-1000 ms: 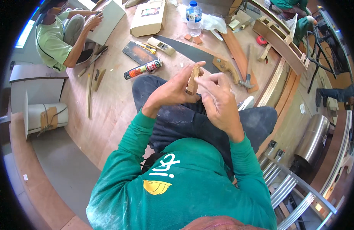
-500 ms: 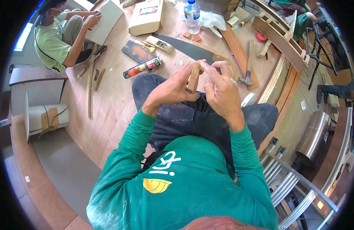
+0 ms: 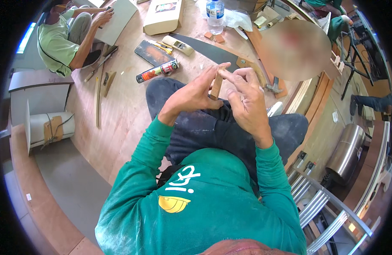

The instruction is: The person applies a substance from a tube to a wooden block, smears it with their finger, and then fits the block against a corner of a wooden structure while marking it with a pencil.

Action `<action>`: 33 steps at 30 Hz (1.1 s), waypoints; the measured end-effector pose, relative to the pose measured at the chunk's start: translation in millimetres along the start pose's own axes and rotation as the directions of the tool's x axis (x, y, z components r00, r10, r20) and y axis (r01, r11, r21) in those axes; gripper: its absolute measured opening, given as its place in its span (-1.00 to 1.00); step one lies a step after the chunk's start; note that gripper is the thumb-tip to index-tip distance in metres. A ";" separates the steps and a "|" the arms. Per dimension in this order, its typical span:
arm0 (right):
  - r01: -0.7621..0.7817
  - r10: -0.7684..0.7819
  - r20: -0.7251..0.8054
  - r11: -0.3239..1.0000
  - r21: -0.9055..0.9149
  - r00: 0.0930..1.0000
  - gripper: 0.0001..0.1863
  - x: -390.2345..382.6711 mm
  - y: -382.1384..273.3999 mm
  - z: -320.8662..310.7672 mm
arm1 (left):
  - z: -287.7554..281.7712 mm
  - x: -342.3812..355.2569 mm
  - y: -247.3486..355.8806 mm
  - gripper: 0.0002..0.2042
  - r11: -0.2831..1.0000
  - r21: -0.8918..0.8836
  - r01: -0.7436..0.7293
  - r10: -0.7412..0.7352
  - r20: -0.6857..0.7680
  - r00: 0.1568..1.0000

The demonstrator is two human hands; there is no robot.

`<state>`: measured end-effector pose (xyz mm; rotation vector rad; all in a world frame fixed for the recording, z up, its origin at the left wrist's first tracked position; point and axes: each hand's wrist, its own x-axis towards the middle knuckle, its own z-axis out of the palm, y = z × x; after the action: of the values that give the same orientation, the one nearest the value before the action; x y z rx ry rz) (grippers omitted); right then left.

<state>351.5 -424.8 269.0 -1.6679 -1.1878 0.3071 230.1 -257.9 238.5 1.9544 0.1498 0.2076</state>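
Both hands are working a small wooden block [image 3: 216, 84] held upright above the lap: the left hand [image 3: 191, 94] is pinching it from the side, while the right hand [image 3: 246, 98] is pressing its fingertips against the other face. On the plywood floor [image 3: 123, 110] beyond are lying a sealant tube [image 3: 157, 71], a handsaw [image 3: 213, 51] and a water bottle [image 3: 215, 13].

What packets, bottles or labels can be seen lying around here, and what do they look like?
Cardboard box: top of the floor, long, tan, with a colour picture label.
Water bottle: right of the box, upright, clear, blue label.
Sealant tube: floor ahead of the knees, lying, black, red and white.
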 end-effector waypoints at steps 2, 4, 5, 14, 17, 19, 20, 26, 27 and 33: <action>-0.016 0.016 -0.016 1.000 0.007 1.000 -0.52 0.1 0.5 0.6 | -0.2 0.8 -0.6 0.01 1.000 0.020 0.000 0.000 0.010 1.000; -0.049 0.051 -0.030 0.998 0.044 0.998 -0.53 3.0 3.7 5.6 | -0.4 0.8 -5.3 0.01 0.998 0.056 -0.003 0.001 0.025 1.000; -0.033 0.034 -0.019 0.999 0.031 0.999 -0.52 1.5 3.0 5.5 | -0.4 0.6 -4.5 0.02 0.999 0.043 0.009 -0.010 0.026 1.000; 0.022 -0.022 0.028 1.000 0.006 0.999 -0.49 -8.4 -1.3 8.5 | -3.0 -0.2 -7.1 0.03 0.996 -0.082 0.040 -0.039 0.017 0.999; 0.031 -0.031 0.051 0.999 0.019 0.998 -0.52 -17.6 -6.2 6.5 | -3.2 -1.4 -16.6 0.03 0.988 -0.143 0.054 -0.051 0.021 0.998; 0.017 -0.017 0.024 1.000 0.006 1.000 -0.54 -11.3 -6.1 11.5 | -4.0 -0.7 -15.0 0.04 0.981 -0.184 0.059 -0.060 0.002 0.998; 0.010 -0.010 0.010 1.000 -0.002 1.000 -0.55 -9.7 -6.0 12.3 | -3.8 -0.1 -17.2 0.03 0.984 -0.167 0.059 -0.058 0.007 0.998; 0.043 -0.047 0.091 0.998 0.043 0.995 -0.56 -13.5 5.6 -14.9 | -8.0 8.4 -27.3 0.03 0.985 -0.158 0.063 -0.083 -0.119 0.989; -0.019 0.018 0.055 1.000 0.007 0.998 -0.56 -11.1 13.2 -21.7 | -8.7 12.6 -36.0 0.01 0.979 -0.196 0.054 -0.089 -0.174 0.981; -0.293 0.253 -0.251 0.946 -0.136 0.934 -0.53 1.6 122.4 -64.2 | -37.6 44.5 -132.6 -0.36 0.751 -0.636 0.174 -0.327 -0.130 0.936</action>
<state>463.6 -459.8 196.3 -1.9666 -0.8259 0.1789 264.4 -164.4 133.3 1.2258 0.4453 0.2682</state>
